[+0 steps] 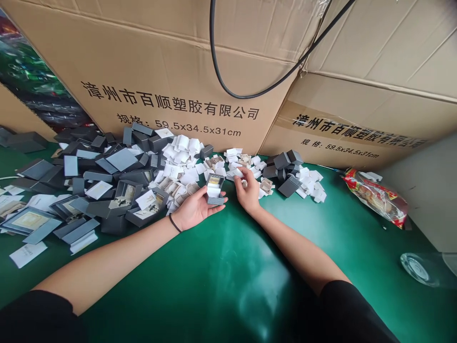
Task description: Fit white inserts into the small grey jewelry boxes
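In my left hand [195, 207] is a small grey gift box [215, 189] with its lid up and a white insert inside. The thumb and fingers hold it from the left and below. To its right, my right hand [248, 190] is closed in a pinch at a small folded white card piece [235, 172]. That hand is at the edge of several loose white and brown card pieces [266, 186]. A larger heap of white card pieces [182, 152] lies just beyond my left hand.
Many grey boxes [123, 159] are heaped at the left, and a smaller group of dark boxes [285, 164] sits at the right. Large cartons [171, 62] wall the back. A black cable [243, 96] hangs down. A food packet [378, 197] and a glass [416, 267] stand right.
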Motion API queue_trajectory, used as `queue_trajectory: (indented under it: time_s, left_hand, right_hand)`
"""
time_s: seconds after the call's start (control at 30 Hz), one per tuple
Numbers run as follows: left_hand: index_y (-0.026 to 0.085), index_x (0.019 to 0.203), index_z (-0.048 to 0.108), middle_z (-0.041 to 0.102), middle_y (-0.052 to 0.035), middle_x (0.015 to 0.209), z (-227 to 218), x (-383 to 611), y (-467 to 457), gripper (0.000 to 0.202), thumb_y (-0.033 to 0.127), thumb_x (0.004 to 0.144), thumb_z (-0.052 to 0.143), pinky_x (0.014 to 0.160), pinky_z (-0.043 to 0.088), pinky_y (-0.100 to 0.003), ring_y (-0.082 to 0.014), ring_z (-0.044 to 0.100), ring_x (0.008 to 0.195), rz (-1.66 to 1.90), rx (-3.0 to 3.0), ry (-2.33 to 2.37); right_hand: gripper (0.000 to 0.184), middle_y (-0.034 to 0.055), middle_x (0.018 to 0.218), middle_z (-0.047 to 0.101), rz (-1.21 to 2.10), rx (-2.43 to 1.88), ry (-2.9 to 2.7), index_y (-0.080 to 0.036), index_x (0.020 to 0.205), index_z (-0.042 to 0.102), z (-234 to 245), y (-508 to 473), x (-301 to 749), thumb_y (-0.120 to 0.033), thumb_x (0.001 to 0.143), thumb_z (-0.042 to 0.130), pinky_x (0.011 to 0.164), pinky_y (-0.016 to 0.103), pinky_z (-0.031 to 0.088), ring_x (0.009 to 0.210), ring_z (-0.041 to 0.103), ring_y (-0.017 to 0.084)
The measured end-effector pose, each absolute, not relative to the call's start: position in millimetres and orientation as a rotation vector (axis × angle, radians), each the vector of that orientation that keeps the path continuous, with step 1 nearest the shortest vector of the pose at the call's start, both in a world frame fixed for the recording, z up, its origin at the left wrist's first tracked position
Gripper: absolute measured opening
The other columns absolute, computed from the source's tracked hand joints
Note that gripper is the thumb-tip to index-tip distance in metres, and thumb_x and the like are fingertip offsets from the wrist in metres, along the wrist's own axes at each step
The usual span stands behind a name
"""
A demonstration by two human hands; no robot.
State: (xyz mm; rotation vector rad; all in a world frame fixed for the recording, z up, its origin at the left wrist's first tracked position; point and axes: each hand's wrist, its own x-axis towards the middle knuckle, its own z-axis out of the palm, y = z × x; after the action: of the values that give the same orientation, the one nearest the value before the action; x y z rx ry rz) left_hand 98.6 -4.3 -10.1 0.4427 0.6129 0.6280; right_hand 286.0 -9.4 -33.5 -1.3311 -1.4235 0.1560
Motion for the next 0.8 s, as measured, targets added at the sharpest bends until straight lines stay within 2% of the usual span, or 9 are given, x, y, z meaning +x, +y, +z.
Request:
queue_trajectory:
  time_s: [0.2,0.37,0.57,0.8]
  left_hand:
    - [0.013,0.121,0.055,0.064,-0.014,0.117,-10.9,97.2,-4.4,0.036,0.032,0.094,0.044,0.09,0.052,-0.039,-0.0259,0.063,0.106,0.629,0.472,0.61]
    - [0.019,0.118,0.058,0.063,-0.0075,0.117,-11.2,98.2,-5.0,0.029,0.028,0.093,0.046,0.096,0.049,-0.047,-0.0205,0.063,0.104,0.644,0.483,0.614]
    - [0.022,0.116,0.059,0.063,-0.0059,0.116,-13.2,97.1,-4.6,0.028,0.031,0.092,0.049,0.1,0.045,-0.051,-0.0204,0.061,0.107,0.593,0.506,0.593]
    - [0.021,0.113,0.06,0.064,-0.0055,0.111,-12.7,97.2,-4.8,0.025,0.029,0.092,0.049,0.097,0.048,-0.046,-0.0176,0.063,0.099,0.608,0.494,0.604]
  right_hand:
    - [0.017,0.008,0.096,0.06,0.061,-1.16,-1.499,-0.022,0.101,0.057,-22.1,-21.6,277.1,-0.027,0.094,0.042,0.073,0.032,0.052,0.089,0.06,0.018]
    - [0.019,0.0073,0.093,0.061,-0.015,-1.041,-1.688,-0.023,0.102,0.061,-19.0,-27.4,269.8,-0.021,0.093,0.044,0.078,0.034,0.051,0.09,0.059,0.018]
    - [0.019,0.0045,0.087,0.068,-0.045,-1.088,-1.758,-0.023,0.1,0.066,-19.6,-25.4,270.6,-0.022,0.092,0.048,0.074,0.035,0.049,0.08,0.055,0.018]
    - [0.023,0.0056,0.087,0.068,0.039,-1.206,-1.811,-0.023,0.104,0.064,-21.5,-24.7,272.8,-0.028,0.094,0.043,0.073,0.036,0.048,0.08,0.054,0.02]
